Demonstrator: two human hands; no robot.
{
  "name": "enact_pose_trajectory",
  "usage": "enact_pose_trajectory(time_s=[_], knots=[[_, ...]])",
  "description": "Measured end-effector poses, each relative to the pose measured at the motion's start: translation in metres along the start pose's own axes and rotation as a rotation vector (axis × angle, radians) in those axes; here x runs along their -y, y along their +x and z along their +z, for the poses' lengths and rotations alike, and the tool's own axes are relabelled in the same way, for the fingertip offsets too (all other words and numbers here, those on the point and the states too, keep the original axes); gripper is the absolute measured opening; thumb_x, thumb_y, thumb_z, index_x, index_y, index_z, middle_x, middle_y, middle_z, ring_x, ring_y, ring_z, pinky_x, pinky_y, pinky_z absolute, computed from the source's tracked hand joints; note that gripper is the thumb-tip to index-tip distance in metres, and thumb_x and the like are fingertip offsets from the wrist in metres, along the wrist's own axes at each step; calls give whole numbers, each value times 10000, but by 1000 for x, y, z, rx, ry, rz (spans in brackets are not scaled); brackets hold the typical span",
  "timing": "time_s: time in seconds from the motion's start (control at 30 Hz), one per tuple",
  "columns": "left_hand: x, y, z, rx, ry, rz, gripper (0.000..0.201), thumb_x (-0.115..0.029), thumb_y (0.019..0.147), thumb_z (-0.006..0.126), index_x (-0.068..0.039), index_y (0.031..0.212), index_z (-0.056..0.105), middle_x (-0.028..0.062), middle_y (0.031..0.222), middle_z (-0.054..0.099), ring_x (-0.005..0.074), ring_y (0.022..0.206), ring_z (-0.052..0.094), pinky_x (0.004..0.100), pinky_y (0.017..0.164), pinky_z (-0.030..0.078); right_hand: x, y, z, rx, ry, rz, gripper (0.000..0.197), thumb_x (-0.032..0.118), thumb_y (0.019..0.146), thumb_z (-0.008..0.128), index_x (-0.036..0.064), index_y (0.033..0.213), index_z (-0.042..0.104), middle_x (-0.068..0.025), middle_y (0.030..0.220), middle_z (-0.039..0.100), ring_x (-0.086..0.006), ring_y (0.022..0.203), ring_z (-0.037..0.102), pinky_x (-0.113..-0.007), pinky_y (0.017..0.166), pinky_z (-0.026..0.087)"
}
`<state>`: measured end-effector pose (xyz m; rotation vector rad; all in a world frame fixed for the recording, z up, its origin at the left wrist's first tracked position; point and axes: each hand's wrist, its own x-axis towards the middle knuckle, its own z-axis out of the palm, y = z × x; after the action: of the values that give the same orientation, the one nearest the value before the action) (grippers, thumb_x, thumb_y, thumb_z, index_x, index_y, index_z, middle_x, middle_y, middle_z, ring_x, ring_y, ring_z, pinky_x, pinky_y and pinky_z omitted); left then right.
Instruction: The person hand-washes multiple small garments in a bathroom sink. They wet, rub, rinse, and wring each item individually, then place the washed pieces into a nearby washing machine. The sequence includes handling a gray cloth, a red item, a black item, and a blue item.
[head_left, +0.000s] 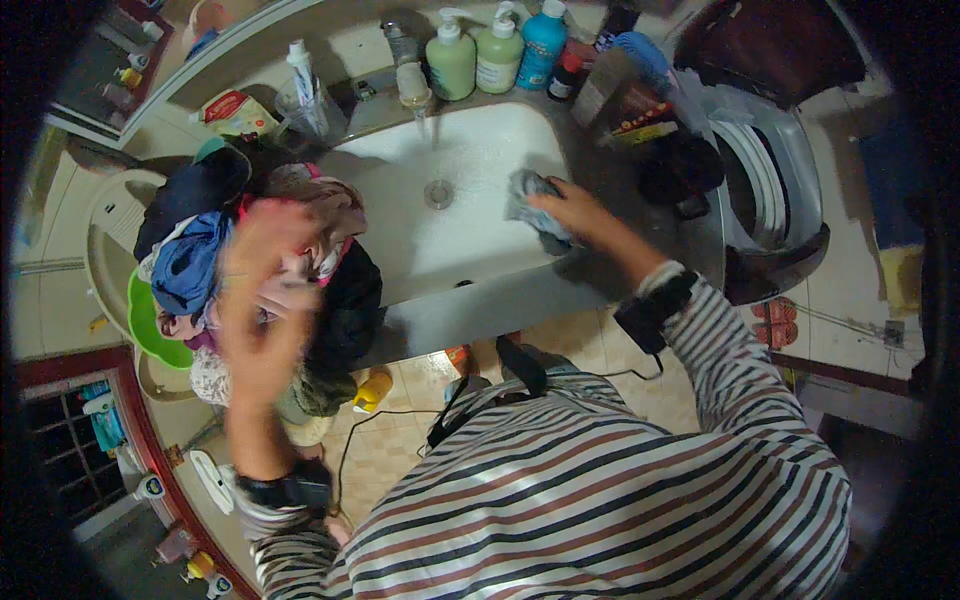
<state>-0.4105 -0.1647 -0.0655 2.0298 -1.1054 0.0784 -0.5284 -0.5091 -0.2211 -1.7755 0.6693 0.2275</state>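
Observation:
A crumpled grey cloth [534, 207] is pinched in my right hand [590, 222], at the right rim of the white sink [480, 245]. Water runs from the tap [412, 88] into the basin near the drain. My left hand [268, 300] is smeared by motion, so its fingers cannot be made out. It hovers in front of a heap of clothes [190, 262] left of the sink, with blue, pink, dark and beige pieces in it. Whether the left hand touches the heap is unclear.
Green pump bottles [452, 62] and a blue bottle [541, 48] line the back edge. A cup with tubes [308, 105] stands behind the heap. Boxes [625, 95] are at the right, beside a washing machine [765, 180]. A green basin [155, 325] sits under the clothes.

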Motion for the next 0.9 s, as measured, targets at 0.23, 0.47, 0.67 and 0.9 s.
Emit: enact_pose_trajectory(time_s=[0.23, 0.47, 0.67, 0.9], knots=[[29, -6, 173, 226, -424, -506, 377, -152, 759, 596, -95, 1128, 542, 103, 1153, 513, 273, 1083, 441, 370, 911, 359, -11, 130, 25, -73, -941, -11, 503, 441, 798, 504, 26, 1082, 523, -169, 969, 598, -331, 929, 570, -416, 816, 443], [114, 4, 251, -322, -1305, -1639, 590, -337, 850, 451, -126, 1341, 202, 148, 1371, 173, 420, 1132, 343, 586, 851, 368, -52, 172, 91, -337, -947, -589, 412, 289, 819, 480, 171, 1211, 446, -193, 1161, 491, -368, 973, 534, -437, 835, 419], [170, 5, 314, -79, -1439, -1403, 267, -241, 848, 470, -19, 991, 510, 138, 938, 542, 276, 815, 554, 439, 672, 494, -46, 178, 97, 471, -915, -610, 456, 182, 732, 571, 133, 1176, 482, -187, 1043, 560, -359, 937, 547, -457, 815, 420], [180, 5, 309, -237, -1361, -1427, 256, -211, 850, 467, -36, 1029, 524, 125, 992, 564, 289, 898, 555, 455, 677, 493, -41, 181, 81, -268, -634, -177, 352, 291, 791, 540, 64, 1059, 521, -204, 946, 581, -339, 909, 557, -427, 770, 447]])
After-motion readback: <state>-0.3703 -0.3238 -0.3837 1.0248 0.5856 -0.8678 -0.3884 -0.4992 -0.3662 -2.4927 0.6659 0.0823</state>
